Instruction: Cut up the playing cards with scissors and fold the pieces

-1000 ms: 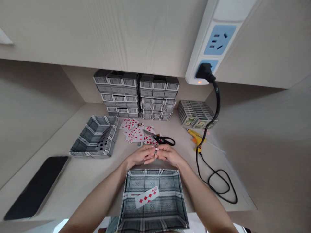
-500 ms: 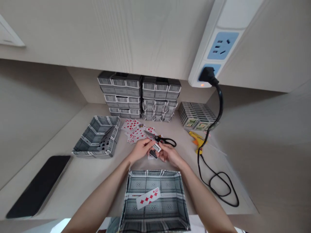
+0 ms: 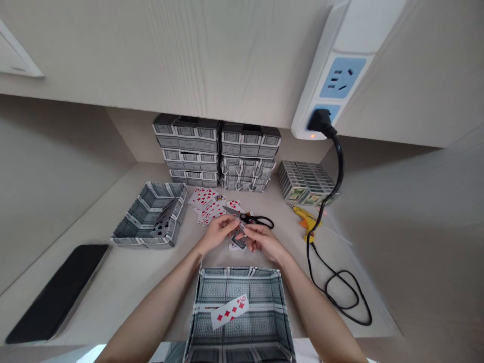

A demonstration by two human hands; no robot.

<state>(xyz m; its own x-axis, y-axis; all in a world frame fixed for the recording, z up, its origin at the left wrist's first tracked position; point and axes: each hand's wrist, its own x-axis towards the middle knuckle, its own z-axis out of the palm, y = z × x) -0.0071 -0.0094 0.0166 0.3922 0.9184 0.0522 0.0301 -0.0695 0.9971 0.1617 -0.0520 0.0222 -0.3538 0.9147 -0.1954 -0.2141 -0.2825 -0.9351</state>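
Between my two hands is a small folded piece of playing card (image 3: 242, 226), seen almost edge-on. My left hand (image 3: 219, 233) pinches it from one side, thumb and fingers together. On the other side the thumb and forefinger of my right hand (image 3: 265, 242) close on it, the other fingers curled below. Under the hands lie a few loose cards (image 3: 237, 243), partly hidden. Black-handled scissors (image 3: 252, 219) rest just beyond my fingertips on face-up red playing cards (image 3: 207, 203). Nearest me stands an open box made of cards (image 3: 260, 291), with a cut six of diamonds (image 3: 230, 311) inside.
Another card box (image 3: 145, 241) stands left, cards inside. A black flat object (image 3: 56, 292) lies nearer. Stacked card boxes (image 3: 191, 146) line the back, with card packs (image 3: 308, 181) to their right. A yellow glue gun (image 3: 308, 220) and its black cable (image 3: 336, 272) lie right, below a power strip (image 3: 335, 75).
The card piece has turned from showing its patterned back to nearly edge-on between my fingers. My right fingers have spread a little beneath it. The view has shifted slightly.
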